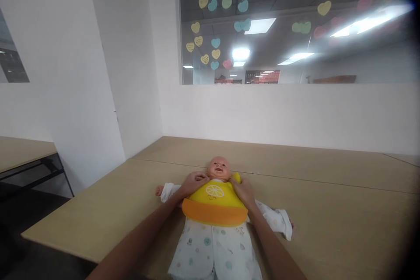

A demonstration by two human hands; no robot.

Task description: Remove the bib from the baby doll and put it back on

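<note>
A doll [218, 210] lay on its back on the tabletop [328, 210], at 6 o'clock in your view, with its head toward 12 o'clock. It wore a white printed suit and a yellow bib [213, 203] with an orange pocket along the lower edge.

Your left hand [193, 183] rested at the doll's shoulder, at 9 o'clock from its head, with the fingers curled onto the upper corner of the bib. Your right hand [243, 192] sat at 3 o'clock from the head, its grip pinched on the other upper corner of the bib. Both hands touched the bib just beside the neck. Whether the left grip was fully closed on the bib could not be determined.

A window [295, 22] with paper hearts stood at 12 o'clock, well apart from the doll.
</note>
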